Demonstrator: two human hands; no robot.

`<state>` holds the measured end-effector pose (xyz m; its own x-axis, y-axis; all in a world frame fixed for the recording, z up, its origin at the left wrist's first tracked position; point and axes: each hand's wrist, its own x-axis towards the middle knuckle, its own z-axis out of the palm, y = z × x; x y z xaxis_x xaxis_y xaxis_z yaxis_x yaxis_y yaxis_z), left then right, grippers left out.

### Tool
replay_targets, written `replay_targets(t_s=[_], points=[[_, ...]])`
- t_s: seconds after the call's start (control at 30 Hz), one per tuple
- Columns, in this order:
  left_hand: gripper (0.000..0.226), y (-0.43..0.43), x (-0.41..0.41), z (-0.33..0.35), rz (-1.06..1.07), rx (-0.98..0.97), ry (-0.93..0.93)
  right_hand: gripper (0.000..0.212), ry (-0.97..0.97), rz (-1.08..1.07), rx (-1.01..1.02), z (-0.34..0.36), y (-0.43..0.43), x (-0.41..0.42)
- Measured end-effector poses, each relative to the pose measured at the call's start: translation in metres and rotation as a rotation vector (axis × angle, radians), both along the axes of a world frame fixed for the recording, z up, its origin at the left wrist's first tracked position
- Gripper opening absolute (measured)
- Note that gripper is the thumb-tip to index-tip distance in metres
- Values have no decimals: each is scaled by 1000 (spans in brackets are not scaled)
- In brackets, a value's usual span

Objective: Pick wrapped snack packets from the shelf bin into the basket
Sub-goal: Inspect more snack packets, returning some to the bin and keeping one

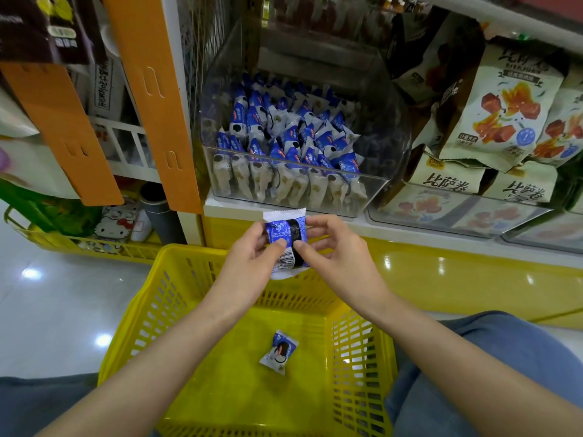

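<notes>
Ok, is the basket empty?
No, one snack packet lies in the yellow basket; left hand and right hand hold a second packet.

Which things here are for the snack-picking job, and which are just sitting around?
Job: held packet, left hand, right hand, yellow basket, packet in basket, clear bin.
Just around: beige snack bags, orange strips, cat-print item.

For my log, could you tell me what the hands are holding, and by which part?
The left hand and right hand pinch one snack packet by its opposite side edges.
</notes>
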<state>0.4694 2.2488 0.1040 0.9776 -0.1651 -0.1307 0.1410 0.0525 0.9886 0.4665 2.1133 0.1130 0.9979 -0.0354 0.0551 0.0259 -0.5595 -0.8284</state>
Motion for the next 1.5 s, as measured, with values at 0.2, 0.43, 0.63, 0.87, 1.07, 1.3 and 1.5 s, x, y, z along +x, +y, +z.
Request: replay_targets(t_s=[0.2,0.43,0.63,0.87,1.07,1.3,1.5], points=[[27,8,7,2,-2,-121,140,34,338,61,352,6,0,2],[38,7,5,-6,70,303,-101,19,354,2,428,3,0,1],[36,4,1,-5,1,275,-129,17,356,-27,509,-1,1,1],[23,12,1,-8,1,526,-347,12,301,-17,463,0,3,0],[33,13,0,-8,-72,536,-318,28,275,-6,428,-5,5,-2],[35,19,4,-3,-214,504,-295,44,247,-10,412,-11,5,-5],[40,25,3,-5,-272,569,-376,32,209,19,338,-13,5,-11]])
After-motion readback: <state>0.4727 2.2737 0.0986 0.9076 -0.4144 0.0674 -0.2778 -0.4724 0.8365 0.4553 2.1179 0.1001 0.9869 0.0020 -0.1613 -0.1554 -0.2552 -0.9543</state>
